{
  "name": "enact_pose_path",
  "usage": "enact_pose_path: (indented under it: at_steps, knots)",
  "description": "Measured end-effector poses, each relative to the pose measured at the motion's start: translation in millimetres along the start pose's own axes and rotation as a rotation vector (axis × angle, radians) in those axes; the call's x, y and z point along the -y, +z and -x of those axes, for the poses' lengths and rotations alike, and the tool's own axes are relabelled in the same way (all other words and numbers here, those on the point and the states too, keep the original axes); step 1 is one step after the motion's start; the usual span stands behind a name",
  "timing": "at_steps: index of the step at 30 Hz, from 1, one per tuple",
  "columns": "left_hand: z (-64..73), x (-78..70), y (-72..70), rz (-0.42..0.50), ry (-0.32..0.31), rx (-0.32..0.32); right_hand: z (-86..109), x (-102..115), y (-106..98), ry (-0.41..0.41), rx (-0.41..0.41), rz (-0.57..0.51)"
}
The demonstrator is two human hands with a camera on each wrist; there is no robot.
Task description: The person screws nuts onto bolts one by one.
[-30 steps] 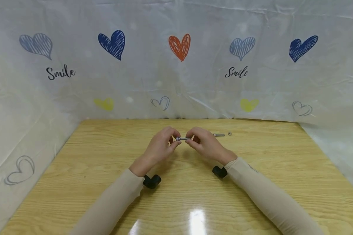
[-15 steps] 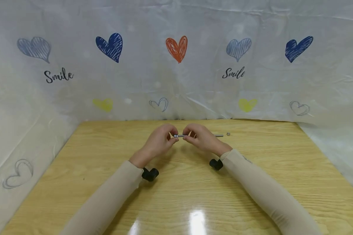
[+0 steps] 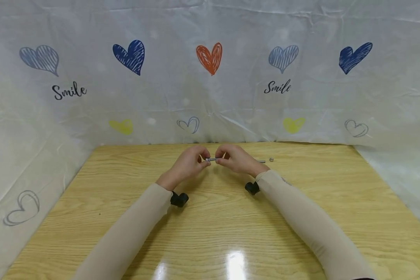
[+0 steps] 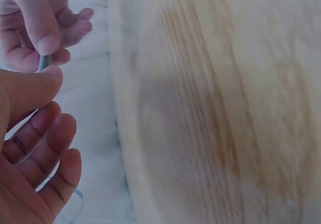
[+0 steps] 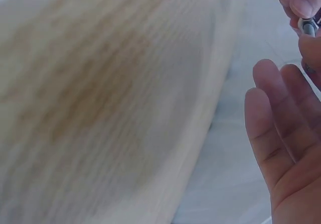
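Both hands hold one small metal bolt [image 3: 212,159] level between them, over the far part of the table. My left hand [image 3: 188,161] pinches its wider end with thumb and fingers, where a nut [image 5: 302,25] shows at the fingertips in the right wrist view. My right hand [image 3: 232,158] pinches the shank toward its other end. A short piece of threaded shank [image 4: 44,62] shows between the hands in the left wrist view. The remaining fingers of the left hand are loosely bent; those of the right are spread and straighter.
A second bolt [image 3: 261,161] lies on the wooden table [image 3: 210,225] just right of the right hand, partly hidden by it. Beside it lies a loose nut [image 3: 271,159]. A white sheet [image 3: 245,97] printed with hearts hangs behind the table.
Both hands have shifted slightly toward the table's far edge with the bolt. Less shank shows between them. The right hand now covers the head end of the second bolt.
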State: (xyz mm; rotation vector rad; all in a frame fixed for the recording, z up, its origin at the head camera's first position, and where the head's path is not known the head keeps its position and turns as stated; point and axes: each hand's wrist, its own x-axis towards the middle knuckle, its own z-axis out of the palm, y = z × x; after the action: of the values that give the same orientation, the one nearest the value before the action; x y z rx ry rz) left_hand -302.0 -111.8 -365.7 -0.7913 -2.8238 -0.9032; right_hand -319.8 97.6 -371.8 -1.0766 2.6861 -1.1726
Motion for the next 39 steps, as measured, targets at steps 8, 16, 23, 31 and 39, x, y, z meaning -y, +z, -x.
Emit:
enact_pose_path:
  at_steps: [8,16,23,31,39]
  knots:
    - [-8.9,14.0,2.3,-0.035,0.01,0.021,-13.6,-5,2,0.061,0.043,0.043]
    - [-14.1,23.5,3.0,-0.083,0.011,0.059,-24.6,-7,6,0.06,0.107,0.085]
    - [-16.4,31.3,5.2,-0.075,0.001,0.091,-28.8,-10,11,0.071,0.154,0.129]
    - [-14.4,31.4,7.3,-0.051,-0.012,0.109,-28.9,-12,14,0.097,0.189,0.108]
    - [-18.1,34.1,9.6,-0.085,-0.055,0.173,-30.7,-8,14,0.148,0.246,0.146]
